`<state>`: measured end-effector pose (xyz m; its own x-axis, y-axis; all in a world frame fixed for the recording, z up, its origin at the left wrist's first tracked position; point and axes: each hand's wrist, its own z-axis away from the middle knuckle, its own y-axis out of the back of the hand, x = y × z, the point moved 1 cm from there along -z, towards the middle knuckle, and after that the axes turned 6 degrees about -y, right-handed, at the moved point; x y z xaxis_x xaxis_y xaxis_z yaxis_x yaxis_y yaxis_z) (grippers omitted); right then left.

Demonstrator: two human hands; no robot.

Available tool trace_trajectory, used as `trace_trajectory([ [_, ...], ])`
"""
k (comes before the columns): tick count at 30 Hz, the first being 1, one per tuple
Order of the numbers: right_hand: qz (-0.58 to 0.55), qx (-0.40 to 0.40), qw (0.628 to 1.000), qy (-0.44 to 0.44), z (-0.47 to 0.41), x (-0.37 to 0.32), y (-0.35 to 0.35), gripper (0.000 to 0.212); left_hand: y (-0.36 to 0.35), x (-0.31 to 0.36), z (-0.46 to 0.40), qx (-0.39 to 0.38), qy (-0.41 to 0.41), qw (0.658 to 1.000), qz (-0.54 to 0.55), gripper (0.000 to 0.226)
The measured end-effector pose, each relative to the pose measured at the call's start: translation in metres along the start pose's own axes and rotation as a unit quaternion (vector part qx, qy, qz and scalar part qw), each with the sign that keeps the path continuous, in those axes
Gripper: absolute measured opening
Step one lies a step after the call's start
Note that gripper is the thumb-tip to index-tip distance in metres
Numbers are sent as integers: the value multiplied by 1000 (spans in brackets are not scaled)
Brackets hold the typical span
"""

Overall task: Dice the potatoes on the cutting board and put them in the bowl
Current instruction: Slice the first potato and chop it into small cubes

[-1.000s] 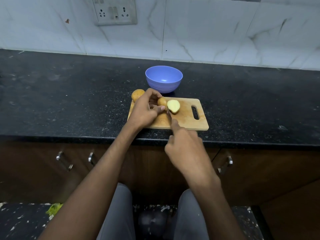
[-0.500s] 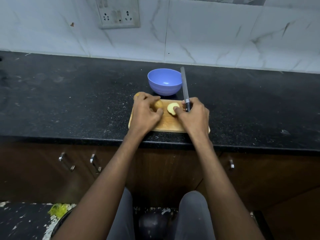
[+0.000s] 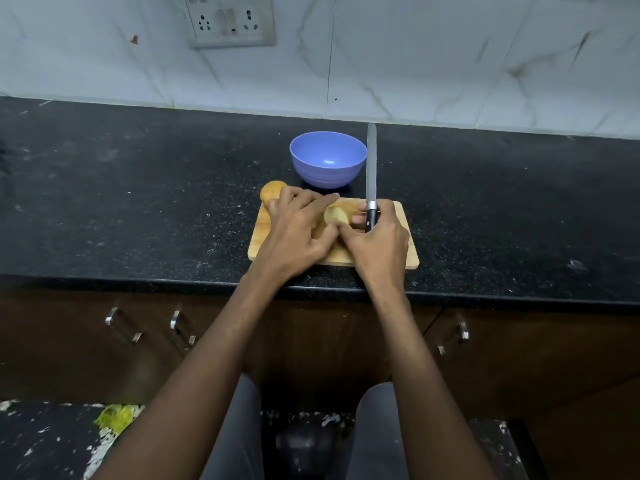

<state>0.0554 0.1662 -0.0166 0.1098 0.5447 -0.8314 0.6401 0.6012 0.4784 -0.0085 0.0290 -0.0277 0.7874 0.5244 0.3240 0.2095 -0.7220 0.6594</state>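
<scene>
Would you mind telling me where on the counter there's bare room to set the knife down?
The counter is bare right of the cutting board and left of it. It is crowded between the bowl, whole potato and both hands, where the knife stands.

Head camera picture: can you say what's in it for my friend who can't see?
Two hands work at a wooden cutting board: the right hand holds a knife pointing away, the left hand rests over a cut potato. A blue bowl sits behind.
</scene>
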Motion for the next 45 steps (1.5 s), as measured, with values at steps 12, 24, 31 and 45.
trace_trajectory([
  [12, -41, -100, 993, 52, 3, 8, 10, 46, 8, 2, 0, -7, 40, 997, 69, 42],
  [24, -164, -69, 984, -25, 6, 8, 21, 17, 14, 2, -11, -38, 57, 984, 162, 46],
  [31, -105, -56, 993, 10, 4, 14, 12, 20, 7, -5, -14, -64, 64, 987, 130, 44],
  [45, 49, -100, 993, 28, 66, -15, 50, 58, 4, -2, -9, -54, 55, 990, 117, 48],
])
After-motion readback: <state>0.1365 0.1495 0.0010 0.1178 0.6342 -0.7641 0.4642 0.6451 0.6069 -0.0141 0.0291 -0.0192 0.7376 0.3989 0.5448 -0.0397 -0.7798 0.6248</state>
